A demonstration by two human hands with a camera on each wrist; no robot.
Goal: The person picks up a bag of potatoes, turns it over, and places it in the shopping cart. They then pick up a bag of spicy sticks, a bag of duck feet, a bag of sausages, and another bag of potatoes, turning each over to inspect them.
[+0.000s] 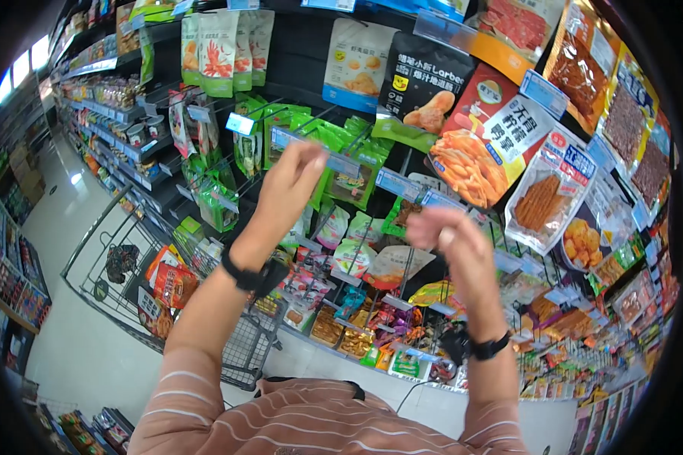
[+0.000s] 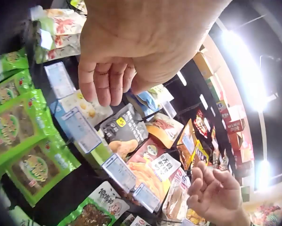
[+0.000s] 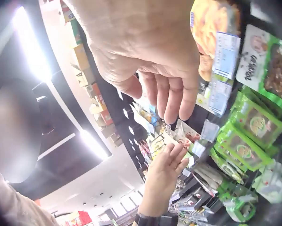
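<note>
Both hands are raised before a shelf of hanging snack packets, and neither holds anything. In the head view the left hand [image 1: 290,189] is in front of green packets [image 1: 349,171], its fingers loosely bent. The right hand [image 1: 463,246] hangs below a red packet with orange food pictured [image 1: 482,144], fingers relaxed. The left wrist view shows the left hand's fingers [image 2: 105,82] hanging loosely near a black packet [image 2: 124,129]. From the right wrist view, the right hand's fingers [image 3: 169,96] droop beside price tags [image 3: 225,54].
A wire shopping cart [image 1: 114,318] stands at the left with red packets [image 1: 173,284] inside. Price tags [image 1: 240,123] stick out from the hooks. More stocked shelves [image 1: 121,114] line the aisle, and the pale floor [image 1: 61,265] shows at the left.
</note>
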